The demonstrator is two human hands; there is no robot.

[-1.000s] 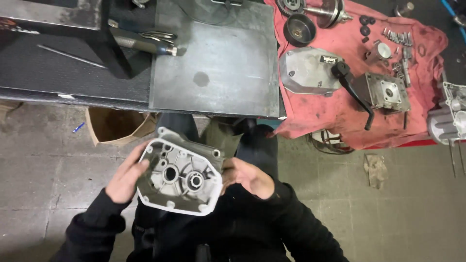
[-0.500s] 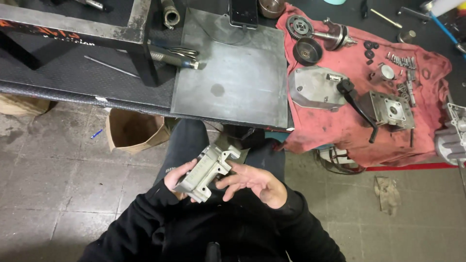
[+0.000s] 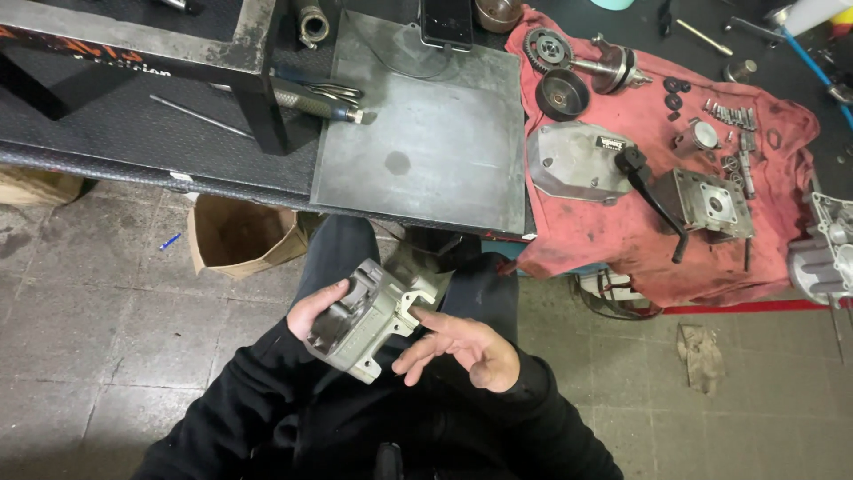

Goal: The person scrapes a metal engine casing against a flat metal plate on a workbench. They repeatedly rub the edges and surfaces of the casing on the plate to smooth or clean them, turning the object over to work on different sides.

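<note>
left hand (image 3: 318, 313) wrapped round grey cast housing (image 3: 369, 318), held over lap below counter (image 3: 133, 124) front edge | right hand (image 3: 462, 347) open, fingertips steadying | advise: support underside, turn slowly

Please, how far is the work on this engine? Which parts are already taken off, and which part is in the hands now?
Looks done: a cover plate, gears and small bolts lie removed on the red cloth. In hand: the left hand grips a grey cast housing tilted on edge, and the right hand is open beside it. Left: another casing sits at the bench edge; nothing looks reassembled.
</note>
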